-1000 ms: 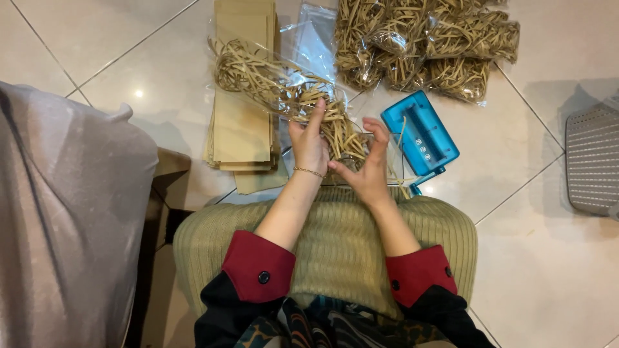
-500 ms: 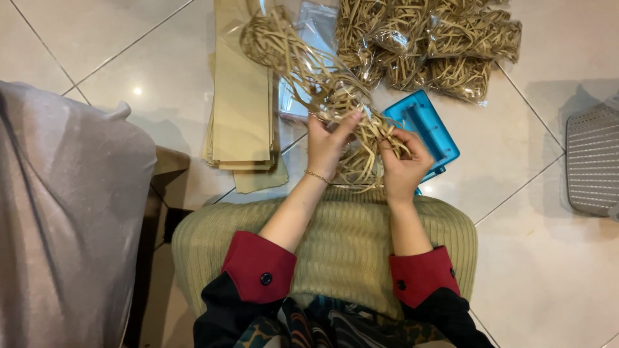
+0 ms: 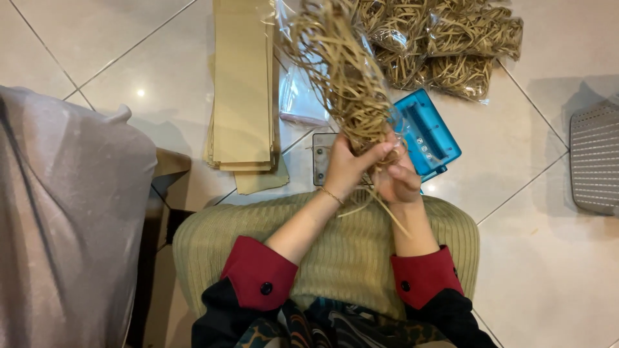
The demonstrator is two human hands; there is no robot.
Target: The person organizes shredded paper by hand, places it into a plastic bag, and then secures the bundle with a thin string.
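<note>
Straw-coloured raffia bundle [image 3: 342,77] is gripped at its base by both the left hand [image 3: 345,169] and right hand [image 3: 396,180]; best held firmly so strands stay gathered.

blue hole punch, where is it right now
In the head view the blue hole punch lies on the tiled floor, right of centre, just beyond the right hand.

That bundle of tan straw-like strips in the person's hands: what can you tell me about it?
The bundle of tan, thin, flat, raffia-like strips looks like shredded paper or dried fibre, tangled and springy. It stands nearly upright, fanning toward the top of the picture, partly inside a crinkled clear plastic bag. The left hand and right hand close their grip around its lower end, above the lap; loose strands trail down below them.
</note>
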